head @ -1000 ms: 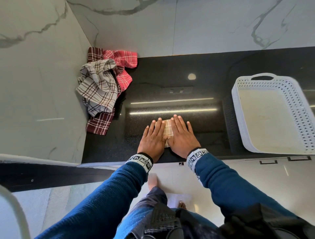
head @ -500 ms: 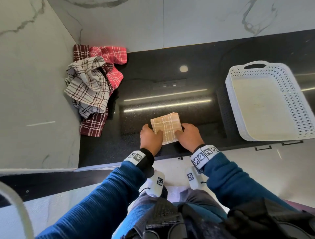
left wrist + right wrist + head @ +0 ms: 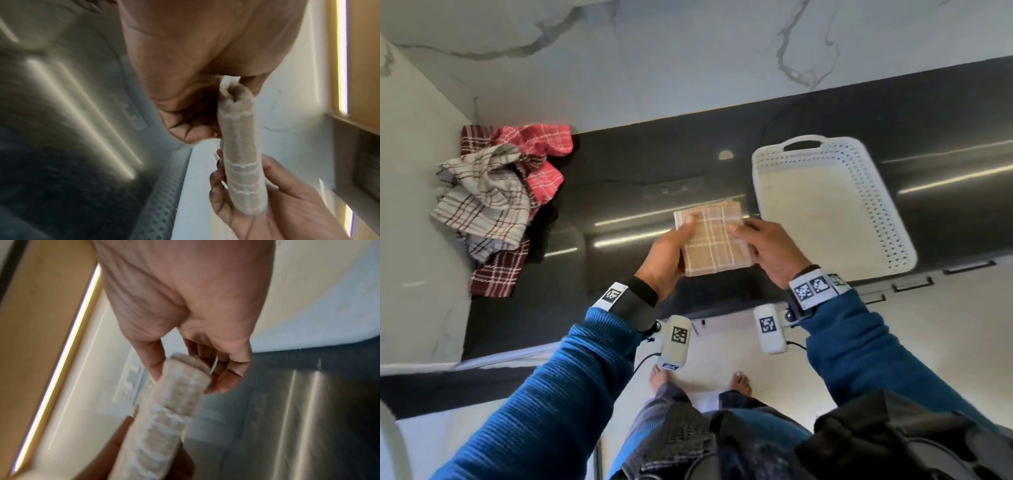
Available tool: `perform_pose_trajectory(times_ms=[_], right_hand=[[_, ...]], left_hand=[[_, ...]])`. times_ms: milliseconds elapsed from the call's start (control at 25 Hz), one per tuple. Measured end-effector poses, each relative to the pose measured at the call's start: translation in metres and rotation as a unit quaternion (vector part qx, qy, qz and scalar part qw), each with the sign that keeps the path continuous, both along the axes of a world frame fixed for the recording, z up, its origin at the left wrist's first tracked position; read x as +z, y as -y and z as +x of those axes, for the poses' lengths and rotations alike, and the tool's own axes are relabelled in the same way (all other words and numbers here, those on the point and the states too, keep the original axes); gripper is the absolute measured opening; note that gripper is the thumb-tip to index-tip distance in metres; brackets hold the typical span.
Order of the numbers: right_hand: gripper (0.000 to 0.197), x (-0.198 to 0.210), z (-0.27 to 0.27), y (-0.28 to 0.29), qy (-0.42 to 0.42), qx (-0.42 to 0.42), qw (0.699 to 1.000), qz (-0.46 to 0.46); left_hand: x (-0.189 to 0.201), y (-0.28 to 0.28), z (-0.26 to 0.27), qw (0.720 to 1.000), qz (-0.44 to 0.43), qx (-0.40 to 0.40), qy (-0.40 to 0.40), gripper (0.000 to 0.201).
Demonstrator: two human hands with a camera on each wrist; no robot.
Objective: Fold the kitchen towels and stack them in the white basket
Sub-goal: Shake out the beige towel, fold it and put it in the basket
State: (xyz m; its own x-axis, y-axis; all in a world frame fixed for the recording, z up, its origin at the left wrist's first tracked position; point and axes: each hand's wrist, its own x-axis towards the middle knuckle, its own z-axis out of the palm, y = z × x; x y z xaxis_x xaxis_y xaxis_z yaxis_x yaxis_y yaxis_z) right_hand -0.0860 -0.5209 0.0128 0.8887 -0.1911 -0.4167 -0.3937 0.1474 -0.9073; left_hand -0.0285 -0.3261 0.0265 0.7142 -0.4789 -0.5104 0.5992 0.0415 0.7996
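Observation:
A folded beige checked towel [image 3: 714,240] is held in the air above the black counter [image 3: 640,178], between both hands. My left hand [image 3: 671,253] grips its left edge, thumb on top. My right hand [image 3: 767,246] grips its right edge. In the left wrist view the towel [image 3: 240,162] shows edge-on between thumb and fingers of both hands. The right wrist view shows the same folded towel [image 3: 170,404] pinched. The white perforated basket [image 3: 873,192] stands just right of the towel and holds nothing.
A heap of unfolded towels lies in the counter's back left corner: a grey checked one [image 3: 482,202], a red one [image 3: 534,150] and a dark maroon one [image 3: 496,270]. Marble walls close the left and back. The counter's front edge runs below my wrists.
Both hands went from pressing flat on the folded towel to gripping its sides, then lifted it off the counter and carried it right, toward the basket.

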Motion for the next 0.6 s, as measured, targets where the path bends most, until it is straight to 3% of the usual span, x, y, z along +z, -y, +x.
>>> perform_pose_trajectory(times_ms=[80,160,280,400,600], right_hand=[[0.025,0.014,-0.02,0.059,0.011,-0.071,0.996,-0.052],[0.026,0.022,-0.04,0.107,-0.002,-0.09,0.984,-0.152],[0.019,0.019,-0.061,0.155,-0.057,-0.08,0.956,-0.276],[0.017,-0.001,-0.065,0.178,-0.127,-0.041,0.921,-0.365],[0.019,-0.029,-0.063,0.182,-0.156,-0.047,0.897,-0.411]], left_hand=[[0.006,0.057,-0.012,0.994,0.04,-0.041,0.091,0.032],[-0.002,0.109,-0.018,0.976,0.103,-0.078,0.176,0.028],[-0.022,0.168,-0.023,0.934,0.216,-0.15,0.24,0.049],[-0.048,0.205,-0.028,0.901,0.296,-0.202,0.243,0.034],[-0.073,0.219,-0.034,0.901,0.303,-0.216,0.223,0.034]])
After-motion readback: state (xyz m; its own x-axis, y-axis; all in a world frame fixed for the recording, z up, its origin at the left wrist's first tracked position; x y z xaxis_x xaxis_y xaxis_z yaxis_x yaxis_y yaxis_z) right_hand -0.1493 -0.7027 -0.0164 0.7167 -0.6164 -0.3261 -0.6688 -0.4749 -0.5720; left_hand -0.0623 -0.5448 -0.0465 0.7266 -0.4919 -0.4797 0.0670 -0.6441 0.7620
